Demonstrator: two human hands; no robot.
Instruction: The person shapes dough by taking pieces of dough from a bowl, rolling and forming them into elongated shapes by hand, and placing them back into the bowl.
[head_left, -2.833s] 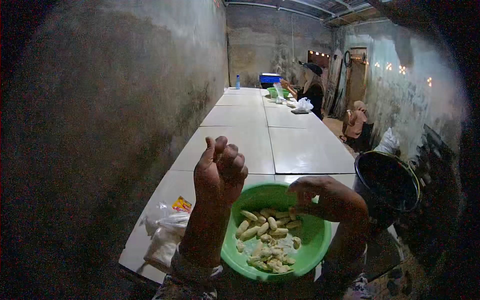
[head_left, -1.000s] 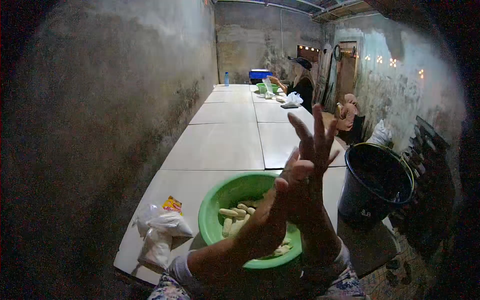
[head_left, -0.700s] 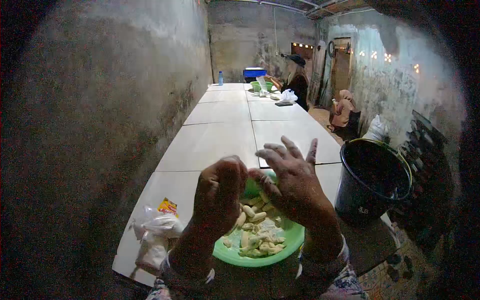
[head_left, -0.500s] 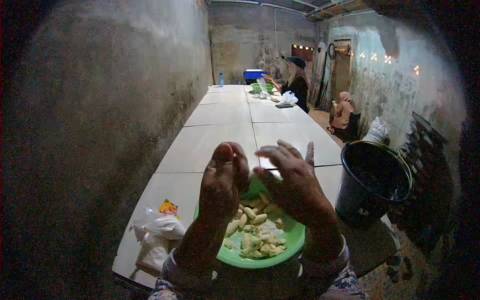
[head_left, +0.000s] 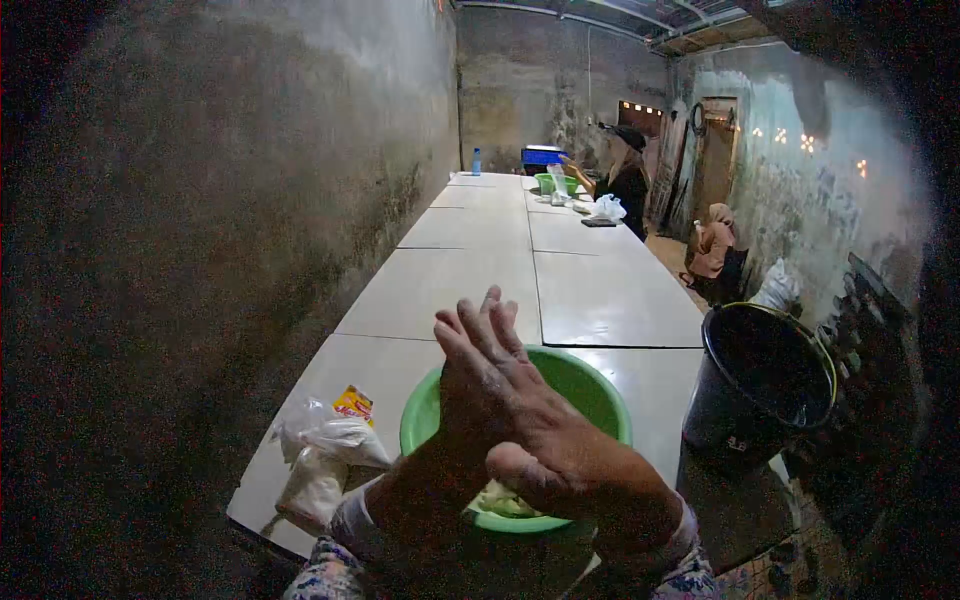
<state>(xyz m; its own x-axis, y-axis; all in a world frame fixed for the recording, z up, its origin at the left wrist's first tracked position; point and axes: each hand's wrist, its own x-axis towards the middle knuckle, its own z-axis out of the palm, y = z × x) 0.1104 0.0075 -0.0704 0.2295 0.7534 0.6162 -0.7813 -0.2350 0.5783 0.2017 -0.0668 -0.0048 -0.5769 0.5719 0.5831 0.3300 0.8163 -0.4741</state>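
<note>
Long room, rough grey wall [head_left: 250, 200] on the left, dim light. Pale panelled tabletop [head_left: 470, 285] runs away from the wearer. Person in a dark cap [head_left: 628, 190] at the far right side, another person [head_left: 712, 245] low down beyond the right edge. Black bucket [head_left: 740, 420] by the near right edge, upright, mouth open. Green bowl [head_left: 590, 390] at the near end, directly under the hands. Right hand [head_left: 545, 425] lies across the left hand [head_left: 465, 400], palms pressed together, fingers extended up and away, right thumb toward the wearer. Can't tell if anything sits between the palms; the overlap hides it. Clear plastic bags [head_left: 325, 450] with white contents left of the bowl, yellow-red packet [head_left: 355, 403] just behind them. Smallest: pale pieces [head_left: 508, 502] inside the bowl, near side. They lie below the joined hands and toward the wearer; in view, right hand is nearer, visible bit just under its thumb. Long axis of any single piece: can't tell, the hands cover most.
</note>
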